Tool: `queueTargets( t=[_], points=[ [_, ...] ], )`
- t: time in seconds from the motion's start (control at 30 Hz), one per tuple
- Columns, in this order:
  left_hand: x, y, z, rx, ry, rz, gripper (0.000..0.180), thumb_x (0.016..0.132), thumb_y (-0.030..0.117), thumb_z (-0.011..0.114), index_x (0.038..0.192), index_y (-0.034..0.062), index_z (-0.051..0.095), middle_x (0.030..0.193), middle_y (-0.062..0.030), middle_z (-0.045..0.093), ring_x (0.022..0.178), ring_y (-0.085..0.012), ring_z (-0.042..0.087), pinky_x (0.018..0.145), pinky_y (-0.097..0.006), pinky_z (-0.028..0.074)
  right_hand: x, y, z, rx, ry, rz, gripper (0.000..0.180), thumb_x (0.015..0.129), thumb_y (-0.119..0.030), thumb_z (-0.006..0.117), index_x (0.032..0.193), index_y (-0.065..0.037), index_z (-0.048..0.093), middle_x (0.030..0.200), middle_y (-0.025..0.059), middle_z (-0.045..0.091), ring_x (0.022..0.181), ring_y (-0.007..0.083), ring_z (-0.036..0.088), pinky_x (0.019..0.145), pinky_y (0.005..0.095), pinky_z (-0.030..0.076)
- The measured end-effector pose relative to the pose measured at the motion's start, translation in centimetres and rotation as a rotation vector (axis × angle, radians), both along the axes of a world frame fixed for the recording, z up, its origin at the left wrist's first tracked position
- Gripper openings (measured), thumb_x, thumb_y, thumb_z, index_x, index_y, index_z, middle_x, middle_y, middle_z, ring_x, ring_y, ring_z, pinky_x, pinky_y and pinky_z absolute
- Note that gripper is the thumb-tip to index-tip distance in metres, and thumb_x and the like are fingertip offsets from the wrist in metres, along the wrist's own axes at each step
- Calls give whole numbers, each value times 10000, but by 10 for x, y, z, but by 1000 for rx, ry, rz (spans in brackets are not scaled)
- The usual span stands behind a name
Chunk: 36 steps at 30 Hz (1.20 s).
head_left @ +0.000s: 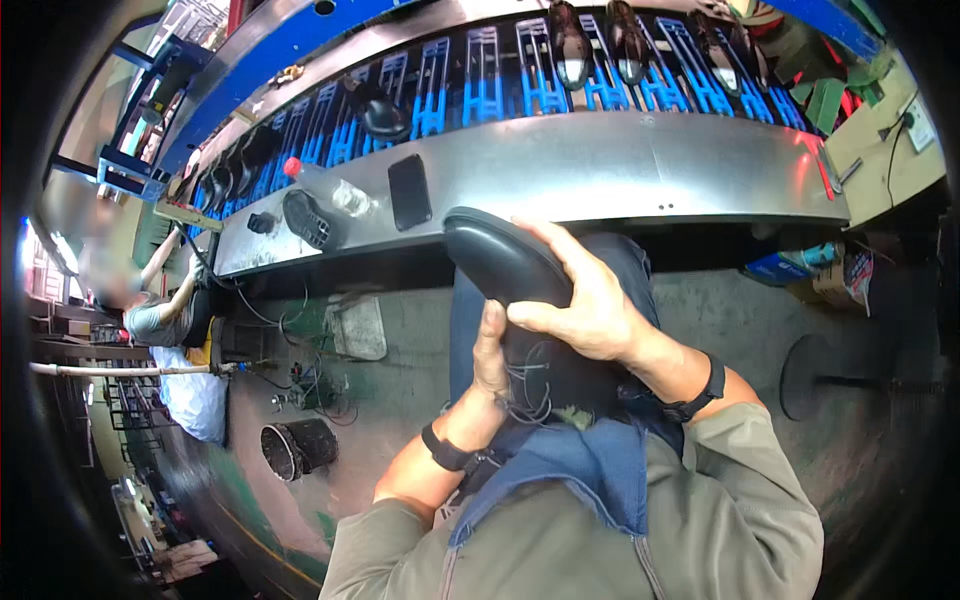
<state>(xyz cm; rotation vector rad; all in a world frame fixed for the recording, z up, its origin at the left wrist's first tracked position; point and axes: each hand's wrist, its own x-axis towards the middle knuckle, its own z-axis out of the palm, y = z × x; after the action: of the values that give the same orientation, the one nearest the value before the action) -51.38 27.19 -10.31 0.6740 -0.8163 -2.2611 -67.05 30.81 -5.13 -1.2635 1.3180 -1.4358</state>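
A black shoe (pixel 512 262) with a smooth rounded toe is held above my lap, its toe toward the bench and to the left. My right hand (pixel 590 300) wraps round its right side, the thumb lying across the upper and the fingers along the sole edge. On the near left side my left hand (pixel 490 355) grips it, thumb raised against the upper; its other fingers are mostly hidden. Grey laces (pixel 532 392) hang in loops at the shoe's near end, over the dark cloth of my lap.
A metal bench (pixel 580 165) carries a phone (pixel 409 192), a red-capped bottle (pixel 340 190) and a black sole (pixel 306 220). Behind it runs a blue-slatted conveyor (pixel 482 80) bearing several dark shoes (pixel 572 50). A co-worker (pixel 165 310) is at left; a black bucket (pixel 298 449) stands on the floor.
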Motion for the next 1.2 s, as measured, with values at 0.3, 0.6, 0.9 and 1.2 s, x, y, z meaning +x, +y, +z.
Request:
queueTargets(
  t=[0.3, 0.6, 0.9, 1.2],
  points=[
    [-8, 17, 6, -441, -354, 235, 756, 857, 407, 802, 1303, -28, 373, 1277, -154, 490, 1179, -198, 503, 1027, -356, 432, -22, 5, -43, -161, -404, 147, 801, 836, -177, 789, 1492, 5, 366, 1406, 160, 519, 1302, 233, 512, 1128, 370, 377],
    [-15, 16, -61, -377, -630, 189, 773, 832, 418, 819, 1279, -69, 418, 1192, -184, 581, 1078, -230, 585, 943, -353, 498, -33, -13, -92, -22, -194, -55, 659, 782, -139, 799, 1365, 29, 543, 1252, 117, 632, 1189, 209, 582, 1059, 351, 439],
    [-17, 3, -74, -233, -590, 187, 770, 832, 398, 830, 1268, -74, 405, 1182, -167, 576, 1032, -200, 596, 908, -326, 510, -20, -28, -119, -101, -195, -150, 636, 863, -196, 763, 1418, -7, 518, 1320, 149, 606, 1202, 226, 588, 1061, 357, 442],
    [-7, 16, -15, 549, -88, -54, 697, 917, 567, 655, 1342, 32, 514, 1243, -156, 610, 1058, -293, 654, 916, -417, 551, -62, 121, -94, 53, -39, -322, 548, 1061, -350, 404, 1439, 39, 482, 1164, 114, 670, 1098, 181, 615, 992, 329, 457]
  ],
)
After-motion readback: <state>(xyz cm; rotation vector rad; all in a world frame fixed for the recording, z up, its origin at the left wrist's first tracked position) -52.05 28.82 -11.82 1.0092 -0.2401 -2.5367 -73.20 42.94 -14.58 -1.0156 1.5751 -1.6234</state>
